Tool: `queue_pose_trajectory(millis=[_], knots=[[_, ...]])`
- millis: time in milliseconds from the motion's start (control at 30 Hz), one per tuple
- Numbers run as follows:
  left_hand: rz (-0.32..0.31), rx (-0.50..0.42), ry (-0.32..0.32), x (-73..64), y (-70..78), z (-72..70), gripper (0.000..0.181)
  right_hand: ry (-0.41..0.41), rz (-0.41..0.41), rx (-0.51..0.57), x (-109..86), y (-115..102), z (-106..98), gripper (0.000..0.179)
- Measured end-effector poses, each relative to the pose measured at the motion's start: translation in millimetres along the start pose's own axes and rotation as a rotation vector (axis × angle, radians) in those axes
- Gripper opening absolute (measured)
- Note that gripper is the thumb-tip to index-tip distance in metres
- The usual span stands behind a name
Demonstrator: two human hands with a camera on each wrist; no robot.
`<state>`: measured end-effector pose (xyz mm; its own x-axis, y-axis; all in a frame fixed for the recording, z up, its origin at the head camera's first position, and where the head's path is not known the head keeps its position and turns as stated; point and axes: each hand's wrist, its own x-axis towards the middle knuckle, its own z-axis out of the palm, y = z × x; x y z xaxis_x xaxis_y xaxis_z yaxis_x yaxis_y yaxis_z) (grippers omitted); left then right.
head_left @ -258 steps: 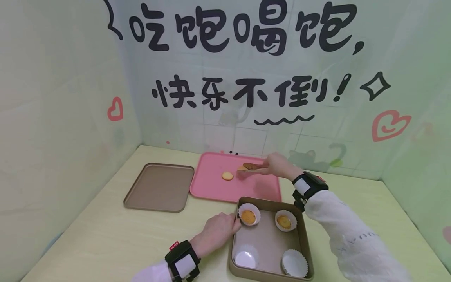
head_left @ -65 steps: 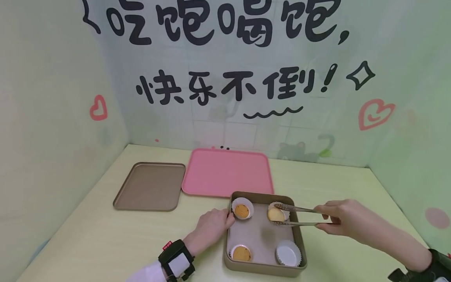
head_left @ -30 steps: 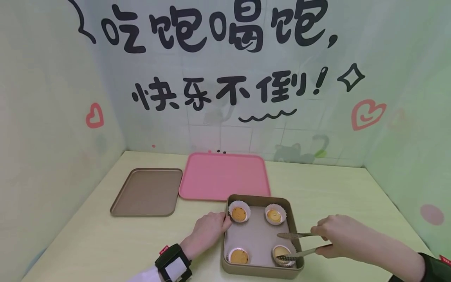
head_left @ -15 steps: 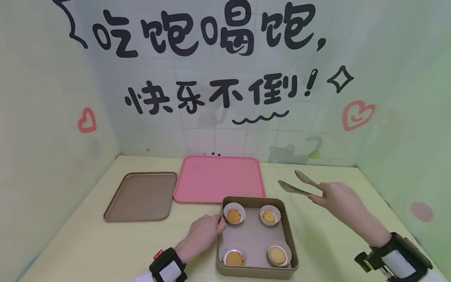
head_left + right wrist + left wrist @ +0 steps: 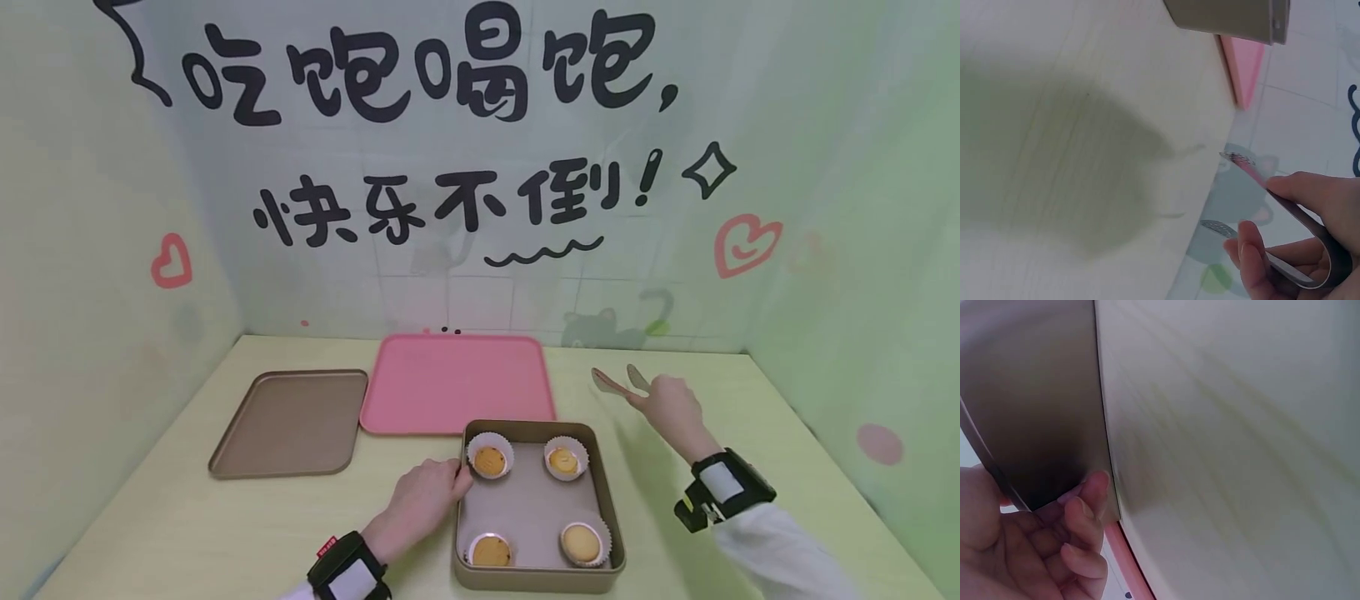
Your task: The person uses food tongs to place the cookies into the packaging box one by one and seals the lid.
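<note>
A square brown baking tin (image 5: 532,518) stands on the table. Near its corners sit white paper cups, each with a cookie: one at back left (image 5: 491,461), a cookie (image 5: 563,459) at back right, a cookie (image 5: 492,551) at front left and a paler cookie (image 5: 581,542) at front right. My left hand (image 5: 416,504) grips the tin's left rim; in the left wrist view its fingers (image 5: 1088,512) lie against the outer wall. To the right of the tin, my right hand (image 5: 673,414) holds metal tongs (image 5: 1300,214), tips spread apart with nothing between them.
A pink tray (image 5: 457,383) lies behind the tin. To its left is a shallow brown tray (image 5: 288,421). A printed backdrop (image 5: 420,292) closes off the table's back and both sides.
The last cookies have left the pink tray for the paper cups. My right hand has moved with the tongs from the front-right cup back and right, beyond the tin. The left hand kept its grip.
</note>
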<state>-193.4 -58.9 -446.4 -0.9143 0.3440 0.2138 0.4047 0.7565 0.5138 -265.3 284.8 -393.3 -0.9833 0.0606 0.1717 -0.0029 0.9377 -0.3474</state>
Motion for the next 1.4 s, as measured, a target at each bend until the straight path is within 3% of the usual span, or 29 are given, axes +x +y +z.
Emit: queue_pose_trajectory(millis=[200,467,767,1200,1400], knots=[[0.005,0.006,-0.007,-0.7,-0.7,0.1,0.032,-0.016,0.067,0.021,4.0,6.5,17.6,0.046],[0.005,0.006,-0.005,-0.8,-0.1,-1.2,0.033,-0.070,0.115,-0.090,6.1,8.5,23.4,0.040],[-0.001,-0.008,0.001,-1.1,-0.7,-0.5,0.032,-0.148,0.129,-0.136,12.1,3.5,31.7,0.036],[-0.010,-0.027,-0.010,-0.7,-1.0,0.4,0.033,-0.155,0.126,-0.163,12.3,8.7,45.9,0.045],[-0.013,-0.030,-0.009,0.0,-1.1,-0.5,0.033,-0.174,0.135,-0.166,11.4,6.9,40.8,0.050]])
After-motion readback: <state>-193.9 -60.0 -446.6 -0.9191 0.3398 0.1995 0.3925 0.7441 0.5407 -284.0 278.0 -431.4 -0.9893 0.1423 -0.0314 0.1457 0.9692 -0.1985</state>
